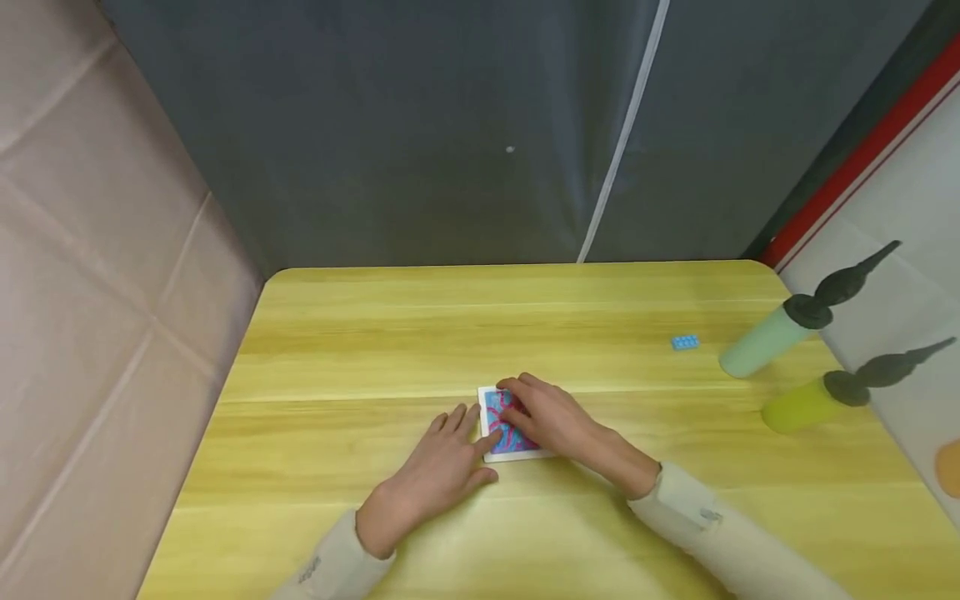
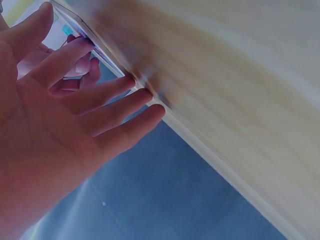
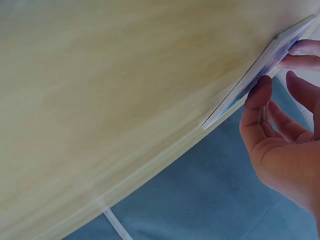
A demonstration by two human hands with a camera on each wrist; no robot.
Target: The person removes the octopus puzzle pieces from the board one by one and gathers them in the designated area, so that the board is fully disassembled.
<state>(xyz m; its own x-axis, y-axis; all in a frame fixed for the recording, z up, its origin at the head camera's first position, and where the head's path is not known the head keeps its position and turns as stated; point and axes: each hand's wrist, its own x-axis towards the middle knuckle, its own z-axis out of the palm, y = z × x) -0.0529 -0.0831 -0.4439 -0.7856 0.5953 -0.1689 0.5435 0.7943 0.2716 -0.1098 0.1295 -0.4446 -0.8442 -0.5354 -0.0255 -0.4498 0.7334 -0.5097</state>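
Note:
A flat, square-cornered card [image 1: 512, 443] with a white border and a blue and pink swirl pattern lies on the yellow wood-grain table. Seen from the side in the right wrist view, the card [image 3: 255, 75] has a thin, pale edge. My left hand [image 1: 442, 467] rests at its left side, fingers extended and spread, the index finger over the border. From the right, my right hand [image 1: 558, 423] covers part of the pattern. Its bent fingers touch the card's face, and in the right wrist view thumb and fingertips of the right hand [image 3: 285, 145] stand apart.
A small light-blue toy brick [image 1: 685, 342] lies toward the back right. Beside it stand a mint-green bottle [image 1: 765, 340] and a yellow-green bottle [image 1: 806, 404], both with dark tops. A dark curtain [image 1: 420, 133] hangs behind the table [image 1: 360, 333]; pale panels flank it.

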